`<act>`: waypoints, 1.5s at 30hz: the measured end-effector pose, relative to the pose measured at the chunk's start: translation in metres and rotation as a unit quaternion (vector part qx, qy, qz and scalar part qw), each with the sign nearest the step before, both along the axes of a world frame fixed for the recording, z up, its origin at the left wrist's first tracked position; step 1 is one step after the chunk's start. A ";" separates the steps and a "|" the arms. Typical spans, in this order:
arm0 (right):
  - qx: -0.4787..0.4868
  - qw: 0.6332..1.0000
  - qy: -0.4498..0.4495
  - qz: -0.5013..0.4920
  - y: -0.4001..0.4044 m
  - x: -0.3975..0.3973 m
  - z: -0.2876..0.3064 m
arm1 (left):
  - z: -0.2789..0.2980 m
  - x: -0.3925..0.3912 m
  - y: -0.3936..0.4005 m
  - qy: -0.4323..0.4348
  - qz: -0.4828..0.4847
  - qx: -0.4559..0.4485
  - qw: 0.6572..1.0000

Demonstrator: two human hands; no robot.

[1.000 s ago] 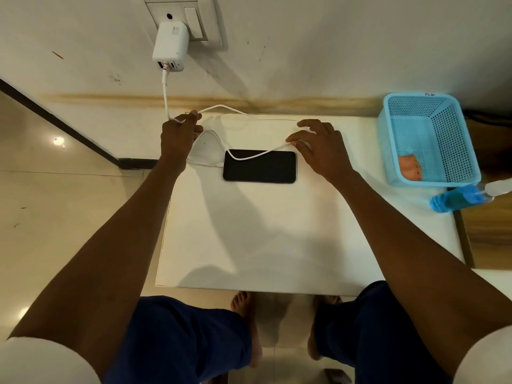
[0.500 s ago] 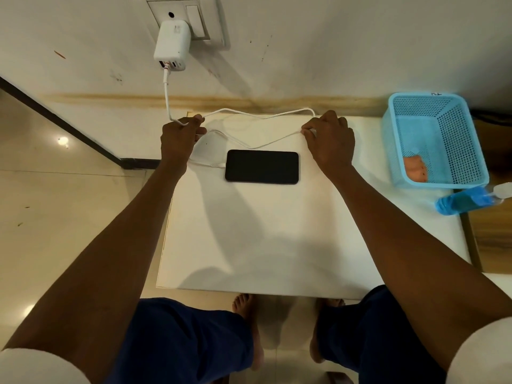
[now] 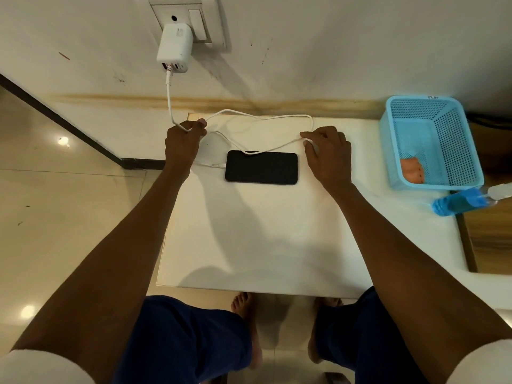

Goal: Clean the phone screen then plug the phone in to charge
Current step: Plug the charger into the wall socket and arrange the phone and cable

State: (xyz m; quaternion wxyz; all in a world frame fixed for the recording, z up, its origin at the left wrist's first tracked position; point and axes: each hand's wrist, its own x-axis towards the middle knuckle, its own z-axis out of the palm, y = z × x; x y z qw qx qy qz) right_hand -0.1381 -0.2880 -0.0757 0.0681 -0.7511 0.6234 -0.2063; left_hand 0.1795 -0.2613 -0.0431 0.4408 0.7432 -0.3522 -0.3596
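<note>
— Hands first: what are they doing?
— Left hand point(image 3: 182, 139) is closed on the cable point(image 3: 266, 115). Right hand point(image 3: 327, 151) pinches it too.
— Where is the phone point(image 3: 261, 167)?
— Flat on the table point(image 3: 249, 239), between them, plugged in, I think.
— What could go wrong?
— A hard tug could drag the phone, or pull the charger point(image 3: 174, 47) out.

White table point(image 3: 249, 239), square top, set against the wall. Black phone point(image 3: 261, 167) flat, screen up, at about 12 o'clock from table centre. White cable point(image 3: 266, 116) loops on the surface above the phone and crosses its upper edge; its plug meets the phone's 9 o'clock end. Blue basket point(image 3: 432, 142) at 2 o'clock, blue bottle point(image 3: 461, 205) lying at 3 o'clock, possibly on an adjoining surface.
</note>
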 end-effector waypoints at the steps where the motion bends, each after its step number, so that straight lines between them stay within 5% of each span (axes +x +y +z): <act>1: 0.003 1.000 -0.003 0.003 0.001 0.000 -0.001 | 0.001 0.000 -0.001 0.001 -0.002 0.000 1.000; 14: 0.018 0.996 -0.068 0.063 -0.004 0.027 0.009 | 0.003 -0.003 0.004 -0.013 -0.009 -0.006 1.000; 21: 0.046 0.995 -0.028 0.080 -0.015 0.030 0.007 | 0.003 -0.004 0.007 -0.016 -0.010 -0.007 1.000; 29: 0.001 0.991 0.130 0.034 -0.024 0.030 0.009 | 0.001 -0.004 0.006 -0.053 -0.007 -0.005 0.999; 45: 0.017 0.997 0.076 0.018 -0.028 0.011 0.006 | 0.003 -0.007 0.000 -0.086 0.031 0.011 0.996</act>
